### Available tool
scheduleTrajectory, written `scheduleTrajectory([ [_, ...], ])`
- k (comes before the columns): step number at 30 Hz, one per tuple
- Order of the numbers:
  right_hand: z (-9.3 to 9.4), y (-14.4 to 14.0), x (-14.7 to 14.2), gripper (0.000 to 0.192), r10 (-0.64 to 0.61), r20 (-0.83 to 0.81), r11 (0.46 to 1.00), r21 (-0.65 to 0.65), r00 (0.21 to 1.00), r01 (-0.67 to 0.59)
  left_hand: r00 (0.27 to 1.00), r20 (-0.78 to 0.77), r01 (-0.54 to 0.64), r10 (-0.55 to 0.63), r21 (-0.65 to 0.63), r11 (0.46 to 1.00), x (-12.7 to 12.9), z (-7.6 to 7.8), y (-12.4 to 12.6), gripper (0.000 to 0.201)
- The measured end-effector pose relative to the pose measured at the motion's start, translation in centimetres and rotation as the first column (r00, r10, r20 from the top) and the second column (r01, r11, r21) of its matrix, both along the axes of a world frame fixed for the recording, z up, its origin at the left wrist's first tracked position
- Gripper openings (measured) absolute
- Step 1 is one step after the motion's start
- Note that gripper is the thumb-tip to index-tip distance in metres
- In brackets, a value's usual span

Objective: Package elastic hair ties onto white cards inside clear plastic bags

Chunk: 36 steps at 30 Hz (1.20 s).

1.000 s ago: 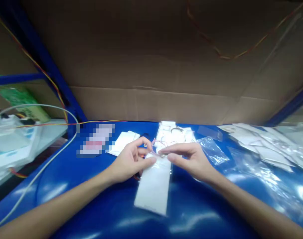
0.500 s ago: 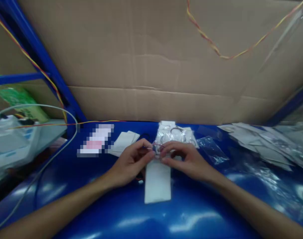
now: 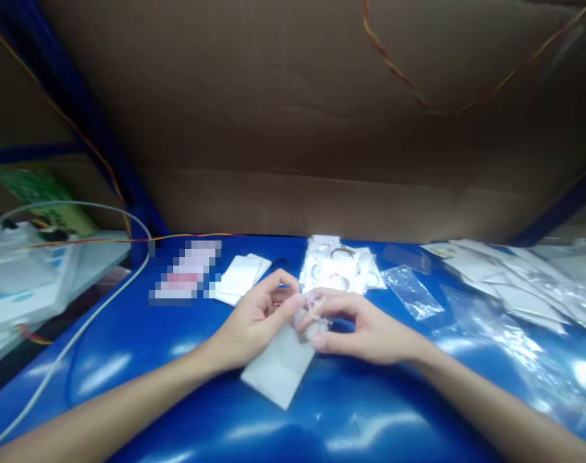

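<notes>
Swung round since half a second ago, the white card [image 3: 277, 371] now points its near end toward seven o'clock above the blue desk [image 3: 370, 411]. The left hand [image 3: 257, 315], fingers curled, pinches its upper end; the right hand [image 3: 363, 326], half curled, touches there too, its grip too blurred to tell. Clear packets [image 3: 340, 267] lie just beyond, toward one o'clock.

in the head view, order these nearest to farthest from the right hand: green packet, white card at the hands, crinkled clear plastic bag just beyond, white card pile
Nearest to the right hand:
1. White card, at the hand, front centre
2. Clear plastic bag, right, beyond it
3. White card pile, farther right
4. Green packet, far left
</notes>
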State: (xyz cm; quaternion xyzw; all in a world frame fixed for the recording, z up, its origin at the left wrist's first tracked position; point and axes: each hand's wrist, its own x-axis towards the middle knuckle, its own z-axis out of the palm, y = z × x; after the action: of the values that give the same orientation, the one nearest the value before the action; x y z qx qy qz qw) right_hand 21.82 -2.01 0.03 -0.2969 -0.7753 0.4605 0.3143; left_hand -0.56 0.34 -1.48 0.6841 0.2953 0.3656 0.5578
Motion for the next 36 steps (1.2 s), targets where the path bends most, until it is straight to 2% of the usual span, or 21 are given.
scheduleTrajectory([
  [4, -0.5, 0.3, -0.1, 0.025, -0.188, -0.146, 0.982, 0.001, 0.971, 0.19, 0.999, 0.043, -0.003, 0.005, -0.054, 0.999, 0.0, 0.0, 0.1, 0.024],
  [9, -0.8, 0.6, 0.1, 0.048, -0.278, -0.165, 0.96, -0.037, 0.946, 0.276, 0.999, 0.028, -0.018, 0.019, -0.039, 0.999, -0.2, -0.1, 0.1, 0.022],
  [14, -0.5, 0.3, -0.1, 0.025, -0.189, -0.107, 0.981, 0.023, 0.976, 0.193, 0.999, 0.022, -0.045, 0.044, 0.008, 0.999, -0.1, -0.1, 0.1, 0.024],
  [20, -0.3, -0.3, -0.2, 0.039, -0.051, -0.013, 0.997, 0.06, 0.999, 0.051, 0.999, 0.027, -0.033, 0.033, -0.015, 0.999, -0.1, -0.2, 0.2, 0.023],
  [24, -0.5, -0.5, -0.3, 0.035, 0.001, 0.064, 0.99, 0.143, 0.998, -0.01, 0.999, 0.034, -0.019, 0.02, -0.023, 1.0, 0.0, -0.6, 0.1, 0.022],
  [29, -0.8, -0.3, -0.4, 0.039, -0.176, -0.088, 0.975, 0.125, 0.98, 0.186, 0.995, 0.061, -0.074, 0.078, -0.065, 0.995, 0.1, -0.1, 0.0, 0.025],
  [32, -1.0, 0.0, -0.3, 0.044, -0.255, -0.146, 0.963, 0.053, 0.956, 0.265, 0.988, 0.082, -0.122, 0.13, -0.095, 0.988, 0.1, 0.2, 0.2, 0.031],
  [36, -1.4, 0.2, -0.6, 0.045, -0.323, -0.195, 0.946, -0.087, 0.926, 0.312, 0.986, 0.076, -0.14, 0.149, -0.122, 0.983, 0.1, 0.4, 0.3, 0.034],
])
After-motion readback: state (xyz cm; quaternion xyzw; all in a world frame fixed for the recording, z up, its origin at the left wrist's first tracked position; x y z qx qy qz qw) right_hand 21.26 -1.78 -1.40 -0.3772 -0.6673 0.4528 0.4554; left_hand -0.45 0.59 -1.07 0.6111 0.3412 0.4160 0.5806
